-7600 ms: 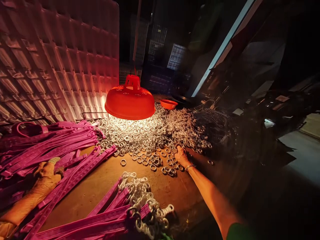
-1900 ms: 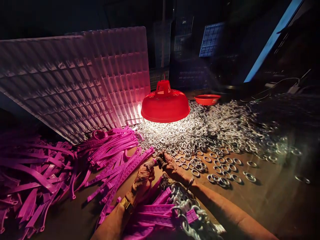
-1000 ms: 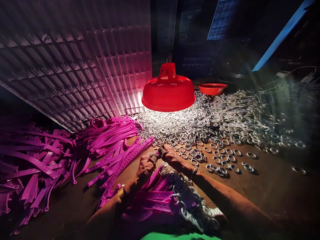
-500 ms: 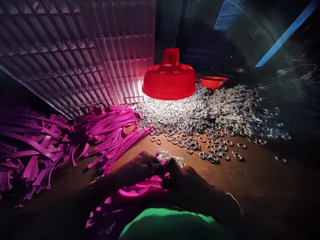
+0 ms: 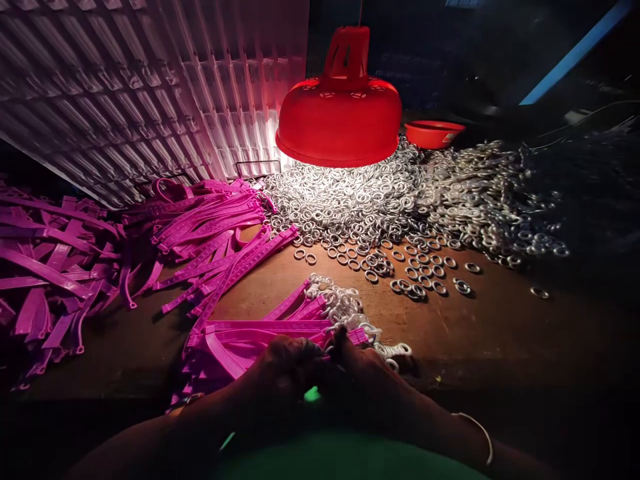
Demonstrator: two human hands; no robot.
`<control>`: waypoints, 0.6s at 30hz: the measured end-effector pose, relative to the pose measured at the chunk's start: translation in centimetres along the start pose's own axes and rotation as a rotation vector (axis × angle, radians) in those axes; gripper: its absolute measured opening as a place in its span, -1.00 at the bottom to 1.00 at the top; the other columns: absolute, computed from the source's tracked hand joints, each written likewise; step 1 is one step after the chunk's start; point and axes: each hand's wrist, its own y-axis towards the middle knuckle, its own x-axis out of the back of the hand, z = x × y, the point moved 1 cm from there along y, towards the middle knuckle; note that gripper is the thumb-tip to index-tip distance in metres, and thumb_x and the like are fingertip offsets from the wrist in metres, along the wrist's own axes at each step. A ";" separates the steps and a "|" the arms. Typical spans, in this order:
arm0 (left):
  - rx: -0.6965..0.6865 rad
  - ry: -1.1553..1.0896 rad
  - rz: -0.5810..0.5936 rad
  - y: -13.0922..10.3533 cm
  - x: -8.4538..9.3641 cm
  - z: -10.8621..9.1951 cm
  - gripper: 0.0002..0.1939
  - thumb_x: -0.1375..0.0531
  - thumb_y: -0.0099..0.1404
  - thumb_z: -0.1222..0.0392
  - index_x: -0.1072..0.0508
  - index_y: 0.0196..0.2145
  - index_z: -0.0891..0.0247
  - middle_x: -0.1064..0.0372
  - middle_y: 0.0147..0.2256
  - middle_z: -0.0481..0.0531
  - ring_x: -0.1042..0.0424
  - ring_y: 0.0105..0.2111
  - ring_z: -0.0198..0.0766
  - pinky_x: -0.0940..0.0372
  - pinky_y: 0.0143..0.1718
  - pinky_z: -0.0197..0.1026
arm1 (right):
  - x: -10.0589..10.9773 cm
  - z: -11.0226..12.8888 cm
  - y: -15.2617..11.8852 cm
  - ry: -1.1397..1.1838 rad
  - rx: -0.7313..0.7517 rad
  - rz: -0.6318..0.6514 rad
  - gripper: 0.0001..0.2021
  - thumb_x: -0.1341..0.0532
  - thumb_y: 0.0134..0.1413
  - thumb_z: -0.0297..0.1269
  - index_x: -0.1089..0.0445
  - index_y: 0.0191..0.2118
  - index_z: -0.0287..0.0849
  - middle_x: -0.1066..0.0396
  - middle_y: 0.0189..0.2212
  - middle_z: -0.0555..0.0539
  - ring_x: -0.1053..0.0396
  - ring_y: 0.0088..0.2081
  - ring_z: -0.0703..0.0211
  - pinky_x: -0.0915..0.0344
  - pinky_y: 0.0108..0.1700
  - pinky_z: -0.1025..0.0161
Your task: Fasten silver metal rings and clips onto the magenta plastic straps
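Note:
My left hand (image 5: 290, 363) and my right hand (image 5: 357, 363) meet low in the middle of the view, both in shadow. Their fingers are closed close together, and what they hold between them is too dark and small to make out. Just beyond them lies a bunch of pink straps (image 5: 280, 327), with pale rings (image 5: 345, 303) at its right ends. One strap end shows right beside my right fingers.
A red lamp (image 5: 340, 123) hangs over a large heap of metal rings (image 5: 350, 200). More pink straps (image 5: 210, 227) and purple straps (image 5: 50, 267) lie to the left, before a ribbed translucent panel (image 5: 220, 87). A red bowl (image 5: 433, 135) stands behind the heap.
Both hands have come lower and nearer to me, uncovering the strap bunch and its rings. The lamp and heaps appear higher in the view.

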 end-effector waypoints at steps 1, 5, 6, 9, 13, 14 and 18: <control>0.017 -0.024 -0.002 0.1 0.0 0.1 -0.57 -0.24 0.15 -0.13 -0.42 -0.50 0.38 -0.30 -0.53 0.03 -0.27 -0.50 -0.32 -0.15 -0.48 -0.27 | 0.1 0.0 0.1 -0.035 0.011 0.037 -0.83 -0.07 0.17 -0.28 -0.20 -0.13 -0.16 -0.33 -0.50 -0.01 -0.09 -0.56 0.31 0.00 -0.54 0.35; 0.111 -0.110 0.010 0.6 -0.1 0.7 -0.58 -0.27 0.12 -0.11 -0.38 -0.53 0.36 -0.20 -0.58 -0.05 -0.19 -0.57 -0.40 -0.05 -0.57 -0.32 | 0.7 0.3 0.5 -0.183 0.052 0.159 -0.80 -0.04 0.10 -0.43 -0.15 -0.12 -0.20 -0.28 -0.54 0.04 -0.03 -0.60 0.35 0.07 -0.57 0.36; 0.122 -0.129 0.022 0.8 -0.1 0.8 -0.59 -0.28 0.12 -0.09 -0.37 -0.53 0.36 -0.19 -0.58 -0.06 -0.17 -0.57 -0.41 -0.03 -0.57 -0.33 | 0.8 0.4 0.5 -0.220 0.076 0.170 -0.77 -0.04 0.08 -0.45 -0.16 -0.10 -0.20 -0.27 -0.54 0.04 -0.03 -0.60 0.35 0.06 -0.57 0.36; 0.139 -0.218 0.032 1.1 -0.2 0.5 -0.62 -0.29 0.11 -0.05 -0.38 -0.52 0.37 -0.19 -0.56 -0.06 -0.18 -0.55 -0.42 -0.06 -0.54 -0.35 | 1.1 0.2 0.2 -0.410 0.176 0.109 -0.69 -0.04 0.09 -0.47 -0.18 -0.02 -0.20 -0.32 -0.46 -0.03 -0.15 -0.51 0.25 -0.03 -0.49 0.33; 0.142 -0.350 0.012 1.4 -0.2 -0.1 -0.65 -0.34 0.05 -0.01 -0.44 -0.45 0.38 -0.26 -0.53 -0.01 -0.26 -0.50 -0.36 -0.17 -0.46 -0.30 | 1.5 0.1 -0.5 -0.664 0.257 -0.016 -0.75 -0.01 0.21 -0.41 -0.21 0.00 -0.18 -0.38 -0.32 -0.15 -0.26 -0.36 0.12 -0.16 -0.31 0.24; 0.127 -0.351 0.003 1.5 -0.1 0.0 -0.66 -0.34 0.04 -0.01 -0.45 -0.46 0.38 -0.28 -0.53 -0.01 -0.27 -0.50 -0.34 -0.18 -0.45 -0.29 | 1.7 0.3 -0.7 -0.710 0.263 -0.040 -0.73 0.00 0.22 -0.42 -0.20 0.02 -0.18 -0.39 -0.29 -0.16 -0.27 -0.33 0.11 -0.17 -0.27 0.23; -0.003 -0.097 -0.110 2.7 0.4 1.8 -0.67 -0.33 0.03 -0.02 -0.45 -0.56 0.33 -0.30 -0.57 0.01 -0.27 -0.54 -0.30 -0.21 -0.53 -0.26 | 2.7 1.2 -0.8 -0.788 0.183 -0.102 -0.76 -0.07 0.16 -0.44 -0.23 -0.05 -0.15 -0.40 -0.26 -0.12 -0.28 -0.36 0.16 -0.17 -0.31 0.28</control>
